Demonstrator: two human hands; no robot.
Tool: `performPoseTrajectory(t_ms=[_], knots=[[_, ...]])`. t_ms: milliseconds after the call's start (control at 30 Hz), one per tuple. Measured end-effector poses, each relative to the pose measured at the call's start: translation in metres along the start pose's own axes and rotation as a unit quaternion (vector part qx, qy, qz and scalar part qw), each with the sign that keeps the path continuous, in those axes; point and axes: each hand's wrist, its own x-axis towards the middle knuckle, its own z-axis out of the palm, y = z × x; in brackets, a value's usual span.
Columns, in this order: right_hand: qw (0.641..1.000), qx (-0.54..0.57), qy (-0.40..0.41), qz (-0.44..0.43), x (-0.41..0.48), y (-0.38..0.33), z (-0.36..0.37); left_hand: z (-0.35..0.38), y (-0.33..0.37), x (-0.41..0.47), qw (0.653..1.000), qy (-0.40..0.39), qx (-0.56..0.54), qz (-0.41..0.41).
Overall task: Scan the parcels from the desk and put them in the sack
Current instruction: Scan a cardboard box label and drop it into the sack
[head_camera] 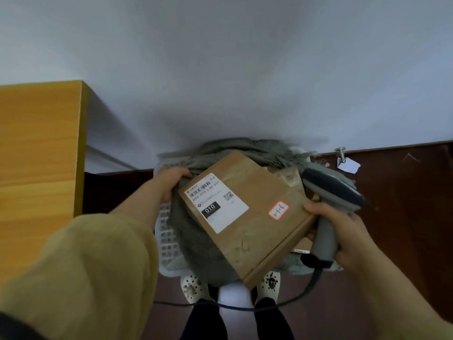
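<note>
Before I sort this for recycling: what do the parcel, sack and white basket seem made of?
The parcel looks like matte brown cardboard, with folded edges and a white paper label. The sack seems coarse grey woven fabric, frayed at its rim. The basket is probably white plastic, given its moulded slots.

The parcel (245, 212) hides much of the sack (196, 253); its label (218, 204) partly blurred.

One sack (196, 241), one scanner (335, 190), at least two parcels (245, 217) (286, 177).
</note>
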Motion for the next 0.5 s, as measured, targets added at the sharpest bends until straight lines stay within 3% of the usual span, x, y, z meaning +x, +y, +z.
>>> performPoseTrajectory(t_ms=[167, 233, 300, 500], knots=[[0.999, -0.027, 0.015, 0.038, 0.006, -0.02, 0.005, -0.009, 0.021, -0.03, 0.992, -0.085, 0.091, -0.022], [0.998, -0.054, 0.011, 0.043, 0.009, -0.024, 0.006, -0.014, 0.025, -0.031, 0.991, -0.001, 0.135, 0.009], [0.996, -0.069, 0.011, 0.051, 0.011, -0.024, 0.01, -0.014, 0.028, -0.034, 0.982, 0.091, 0.141, 0.091], [0.996, -0.026, 0.028, 0.086, 0.028, -0.028, 0.024, -0.019, 0.037, -0.054, 0.964, 0.08, 0.106, 0.232]])
